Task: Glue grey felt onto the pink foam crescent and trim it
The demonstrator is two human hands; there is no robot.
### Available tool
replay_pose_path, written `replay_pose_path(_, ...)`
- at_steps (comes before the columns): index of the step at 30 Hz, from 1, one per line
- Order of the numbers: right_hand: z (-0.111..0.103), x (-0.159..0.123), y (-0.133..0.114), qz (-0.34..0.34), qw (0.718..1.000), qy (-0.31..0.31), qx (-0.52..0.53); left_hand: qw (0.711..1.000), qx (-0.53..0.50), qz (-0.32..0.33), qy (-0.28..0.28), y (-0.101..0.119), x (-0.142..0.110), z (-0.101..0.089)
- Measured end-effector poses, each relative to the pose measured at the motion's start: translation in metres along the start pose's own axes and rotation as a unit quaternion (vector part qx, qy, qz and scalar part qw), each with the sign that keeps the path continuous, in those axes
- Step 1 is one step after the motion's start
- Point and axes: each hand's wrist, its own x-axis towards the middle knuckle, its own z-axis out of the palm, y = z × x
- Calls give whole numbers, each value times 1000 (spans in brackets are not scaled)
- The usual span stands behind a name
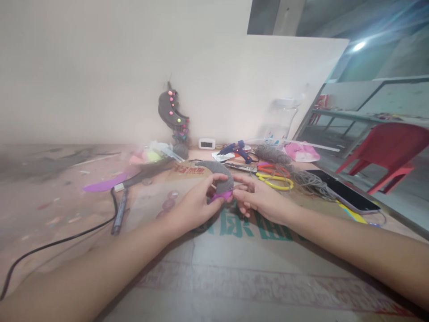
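Note:
A crescent shape point(214, 169) wrapped in grey yarn is between my hands, with bare purple at its lower end point(221, 196). My left hand point(201, 199) grips it from the left, fingers over its front and thumb below by the purple part. At its right edge, the fingertips of my right hand point(256, 194) close in on the lower end. Any strand of yarn between those fingers is too blurred to make out. Both hands are just above a printed cardboard sheet point(208, 259).
Beyond the hands lie a blue glue gun point(239, 150), a utility knife point(239, 167), yellow-handled scissors point(276, 182) and grey yarn point(313, 184). A phone point(345, 190) lies right. A marker point(119, 212) and black cable point(67, 237) lie left. A decorated crescent point(167, 109) hangs behind.

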Motion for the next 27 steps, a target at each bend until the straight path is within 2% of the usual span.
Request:
replay_pose_path(6,-5,4,2,-22,1000,-22,6,1000,4,6,-15,5,-1,-1)
replay_pose_path(15,-5,4,6,-39,999,-1,17,1000,9,17,-15,3,-1,0)
replay_pose_path(27,-6,6,6,-45,995,19,88,999,-15,18,-44,4,-2,-1)
